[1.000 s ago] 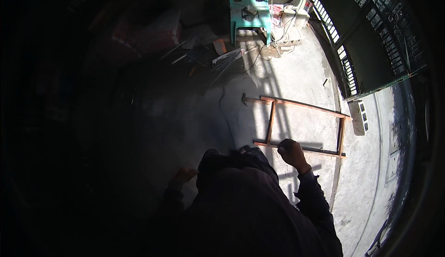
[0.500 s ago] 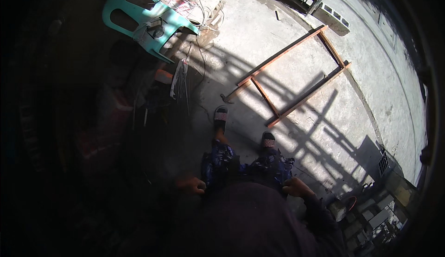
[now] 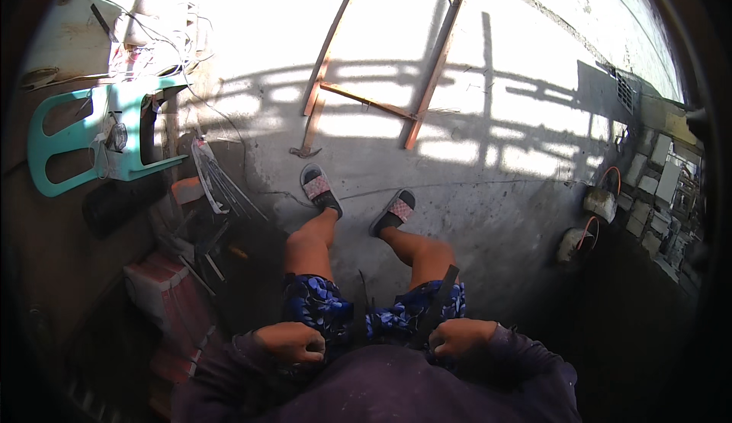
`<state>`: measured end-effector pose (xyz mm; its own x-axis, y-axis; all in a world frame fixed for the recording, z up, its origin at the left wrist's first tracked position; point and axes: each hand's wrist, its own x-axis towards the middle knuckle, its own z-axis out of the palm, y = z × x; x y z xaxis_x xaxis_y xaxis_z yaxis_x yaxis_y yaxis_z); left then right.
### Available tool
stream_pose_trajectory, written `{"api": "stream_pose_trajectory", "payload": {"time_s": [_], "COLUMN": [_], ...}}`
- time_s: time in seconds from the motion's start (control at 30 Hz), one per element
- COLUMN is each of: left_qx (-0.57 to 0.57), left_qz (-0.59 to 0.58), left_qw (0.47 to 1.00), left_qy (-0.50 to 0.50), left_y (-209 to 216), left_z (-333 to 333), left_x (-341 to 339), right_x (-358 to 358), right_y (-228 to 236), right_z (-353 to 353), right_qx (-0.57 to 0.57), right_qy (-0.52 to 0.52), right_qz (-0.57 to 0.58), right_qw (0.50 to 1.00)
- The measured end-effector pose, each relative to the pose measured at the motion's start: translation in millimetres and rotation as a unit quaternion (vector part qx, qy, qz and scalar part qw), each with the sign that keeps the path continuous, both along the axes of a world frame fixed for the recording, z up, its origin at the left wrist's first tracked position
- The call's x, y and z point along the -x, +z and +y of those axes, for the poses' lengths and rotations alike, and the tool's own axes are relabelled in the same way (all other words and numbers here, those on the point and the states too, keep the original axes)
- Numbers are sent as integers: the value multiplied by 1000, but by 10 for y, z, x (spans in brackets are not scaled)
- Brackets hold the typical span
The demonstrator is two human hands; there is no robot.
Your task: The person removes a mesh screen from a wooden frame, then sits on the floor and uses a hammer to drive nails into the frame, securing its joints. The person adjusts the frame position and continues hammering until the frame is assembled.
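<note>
Both of my fists rest at waist height in front of my dark top (image 3: 396, 385). My left hand (image 3: 293, 342) is closed near the waist of my blue patterned shorts (image 3: 316, 301); what its fingers hold, if anything, is hidden. My right hand (image 3: 461, 337) is closed too, beside a dark strap (image 3: 442, 301) that sticks out over the shorts. Whether it grips that strap I cannot tell. A second dark strap (image 3: 361, 305) hangs between my thighs. Beyond my feet lies a hammer (image 3: 306, 152), its handle pointing away, close to a reddish-brown frame (image 3: 370, 103) on the concrete.
To the left a green plastic chair (image 3: 65, 145) lies tipped over, near thin metal rods (image 3: 229, 187). Red-and-white boxes (image 3: 171, 293) stand by my left side. Containers with orange loop handles (image 3: 601, 202) and piled blocks (image 3: 656, 187) are at the right.
My view has turned, so the frame and chair sit farther left and higher. My legs are now farther apart with the shorts above the knees; both hands stay closed at the waist.
</note>
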<state>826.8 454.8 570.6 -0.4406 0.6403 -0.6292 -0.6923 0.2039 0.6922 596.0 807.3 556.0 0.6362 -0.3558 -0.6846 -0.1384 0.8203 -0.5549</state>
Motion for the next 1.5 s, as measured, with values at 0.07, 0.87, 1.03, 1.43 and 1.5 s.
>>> {"api": "stream_pose_trajectory", "payload": {"time_s": [0.07,0.87,1.03,1.43,1.5], "left_qx": [148,381,480,792,754], "left_qz": [69,390,324,-301,-376], "left_qw": [979,832,539,282,277], "left_qy": [120,101,612,451,462], "left_y": [-438,-2812,-3720,-6166,-6208], "left_z": [-16,-677,-1720,-311,-435], "left_x": [505,1917,134,-4953,-5028], "right_x": [191,1695,1770,2159,2163], "right_y": [-672,-5910,-6198,-6659,-6628], "right_z": [-184,-1072,-1044,-345,-351], "right_qx": [72,48,90,87,67], "right_qy": [-59,-275,-298,-260,-281], "right_qz": [190,608,625,611,589], "right_qw": [977,743,716,742,755]}}
